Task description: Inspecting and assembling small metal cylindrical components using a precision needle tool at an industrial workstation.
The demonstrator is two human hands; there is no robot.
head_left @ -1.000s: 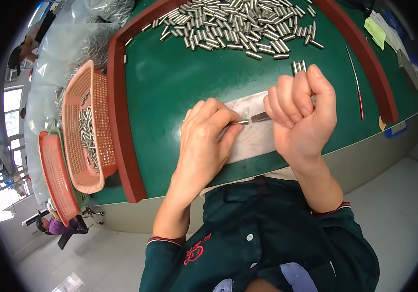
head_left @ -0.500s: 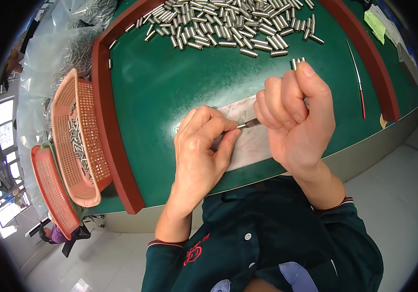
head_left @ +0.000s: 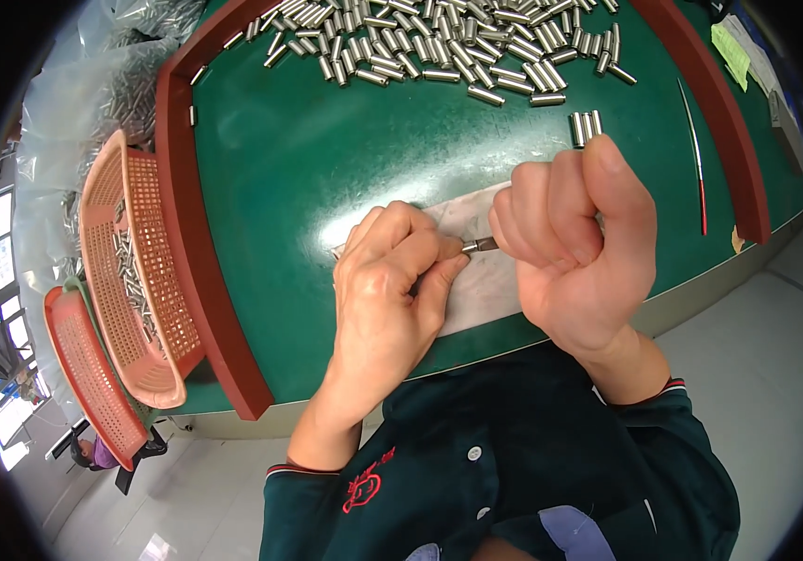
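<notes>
Over a pale cloth (head_left: 481, 294), my left hand (head_left: 378, 280) is closed, pinching a small shiny metal cylinder (head_left: 470, 247) between thumb and fingers. Only the cylinder's end shows past the fingertips. My right hand (head_left: 581, 243) forms a fist around a slim tool whose handle is hidden in the palm. A short length of its dark metal shaft (head_left: 487, 244) sticks out to the left and meets the cylinder's end. Whether the tip sits inside the cylinder cannot be made out. Just beyond the right thumb, several metal cylinders (head_left: 586, 126) lie side by side on the green table.
A large heap of metal cylinders (head_left: 439, 47) covers the far table. Dark red rails (head_left: 198, 252) border the work surface. Left of them stand a pink basket (head_left: 160, 271) holding small metal parts and a red basket (head_left: 93, 374). A thin red-handled tool (head_left: 701, 178) lies at right.
The gap between my hands has narrowed, so less of the tool's shaft shows. The whole view has shifted slightly, and the side-by-side cylinders beyond my right hand show more fully.
</notes>
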